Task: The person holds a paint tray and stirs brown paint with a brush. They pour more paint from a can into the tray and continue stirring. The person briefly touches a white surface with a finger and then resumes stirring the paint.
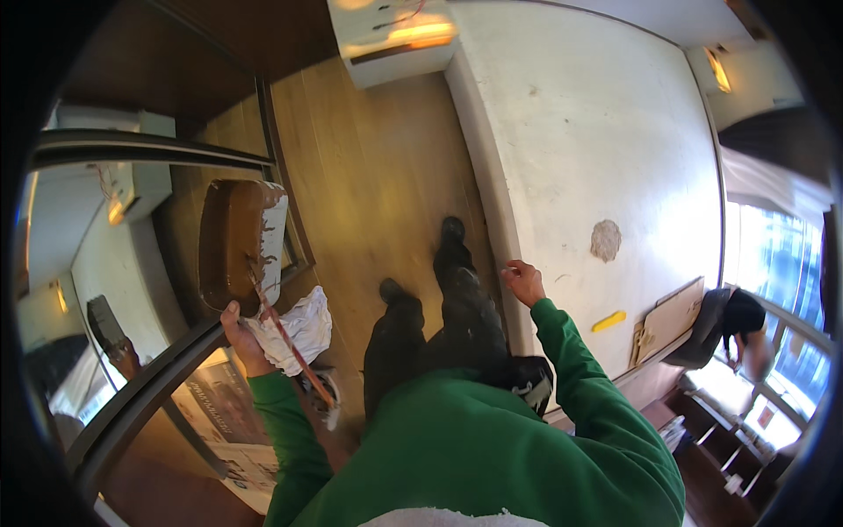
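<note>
My left hand (246, 341) grips the lower edge of a paint tray (274, 230), thumb over the rim. The tray is tilted, brown inside, with a white wall streaked by brown drips. A long, thin reddish-brown stick, probably a paintbrush (294, 345), leans out of the tray past my left hand; its end in the tray is hard to make out. A crumpled white cloth (303, 332) hangs beside that hand, partly behind the stick. My right hand (524, 283) is closed, fingers curled together, over the edge of a white surface. Anything between its fingertips is too small to name.
A dark-framed reflective panel (149, 386) stands at left. On the pale surface (562, 158) at right are a yellow object (608, 321), a rough round patch (606, 241) and flat cardboard (669, 323). Another person (746, 321) is by the window. Wood flooring (351, 167) lies ahead.
</note>
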Available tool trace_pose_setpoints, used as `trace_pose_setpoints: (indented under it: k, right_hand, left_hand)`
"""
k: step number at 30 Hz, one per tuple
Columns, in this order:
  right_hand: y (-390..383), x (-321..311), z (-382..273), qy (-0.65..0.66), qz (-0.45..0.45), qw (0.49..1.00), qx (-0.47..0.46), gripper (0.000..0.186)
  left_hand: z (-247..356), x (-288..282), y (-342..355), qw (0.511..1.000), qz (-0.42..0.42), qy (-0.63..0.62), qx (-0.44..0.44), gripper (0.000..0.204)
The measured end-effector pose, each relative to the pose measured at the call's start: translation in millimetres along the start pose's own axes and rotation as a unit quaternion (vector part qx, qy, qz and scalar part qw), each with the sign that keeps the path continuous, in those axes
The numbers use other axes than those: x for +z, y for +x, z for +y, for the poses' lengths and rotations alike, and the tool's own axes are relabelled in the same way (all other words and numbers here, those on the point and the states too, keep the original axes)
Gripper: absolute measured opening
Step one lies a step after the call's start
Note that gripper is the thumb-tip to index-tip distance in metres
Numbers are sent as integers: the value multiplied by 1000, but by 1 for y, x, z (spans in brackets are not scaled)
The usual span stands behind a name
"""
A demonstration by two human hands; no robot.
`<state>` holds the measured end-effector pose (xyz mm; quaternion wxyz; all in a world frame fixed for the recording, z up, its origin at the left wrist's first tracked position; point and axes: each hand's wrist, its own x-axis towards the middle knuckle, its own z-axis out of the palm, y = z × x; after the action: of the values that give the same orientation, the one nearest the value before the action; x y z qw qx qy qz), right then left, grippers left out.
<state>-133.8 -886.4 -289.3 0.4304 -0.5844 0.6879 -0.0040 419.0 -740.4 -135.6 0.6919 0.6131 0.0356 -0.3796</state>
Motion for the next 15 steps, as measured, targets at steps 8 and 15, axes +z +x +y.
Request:
trace_pose_setpoints:
  k: [8, 15]
  right_hand:
    - [-64, 32, 139, -130, 80, 986, 64, 68]
    - [-158, 95, 241, 152, 18, 930, 335, 81]
  left_hand:
    - [3, 2, -44, 996, -58, 59, 41, 50]
    - [10, 19, -71, 984, -92, 153, -6, 56]
